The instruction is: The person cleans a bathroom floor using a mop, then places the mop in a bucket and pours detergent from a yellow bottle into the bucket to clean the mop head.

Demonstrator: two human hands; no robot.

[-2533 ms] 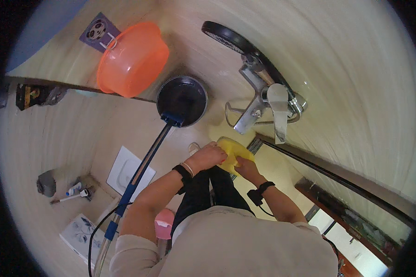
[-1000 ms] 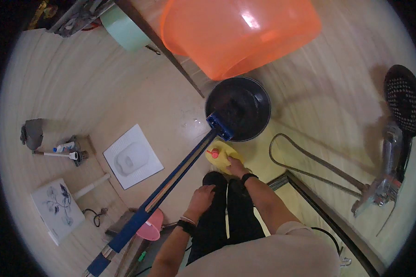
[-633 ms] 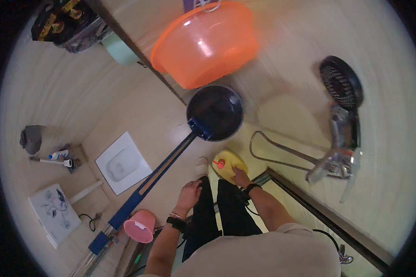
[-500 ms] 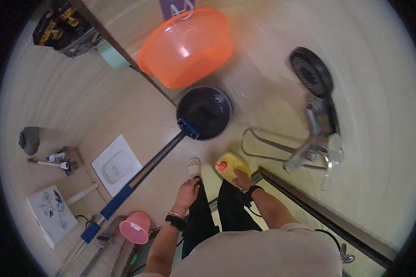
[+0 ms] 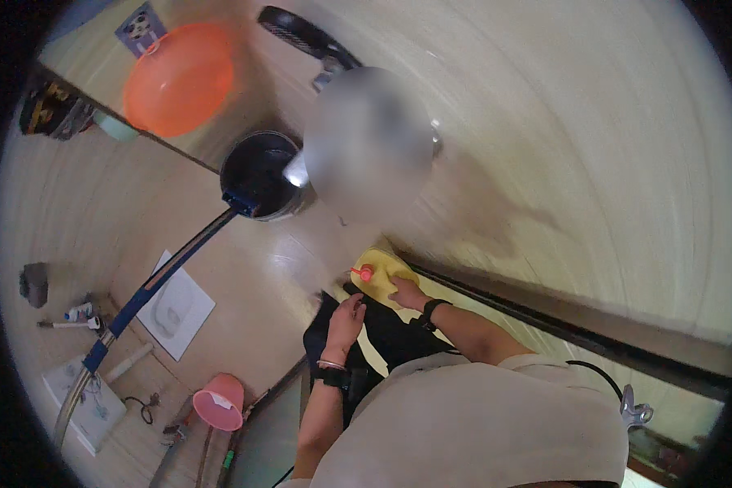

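My right hand (image 5: pixel 408 294) is closed on a yellow jug-shaped bottle (image 5: pixel 380 285) with a red pump top (image 5: pixel 367 273), near the doorway threshold in front of my legs. Just left of it hangs my left hand (image 5: pixel 347 315), its fingers loosely bent and apart, with nothing seen in them. Both wrists wear dark bands. Farther off, a black bucket (image 5: pixel 259 171) stands on the floor. A long blue-handled mop or brush (image 5: pixel 189 248) leans with its head at the bucket's rim.
An orange basin (image 5: pixel 183 81) hangs at the upper left. Beside the black bucket, a grey blur (image 5: pixel 370 142) hides wall fittings; a black shower head (image 5: pixel 305 32) shows above it. A white squat toilet (image 5: pixel 175 309) and a pink bucket (image 5: pixel 220 403) lie to the left.
My view has turned, so the basin, bucket and shower head sit farther left. My right hand stays on the yellow bottle; my left hand is now closer to it.
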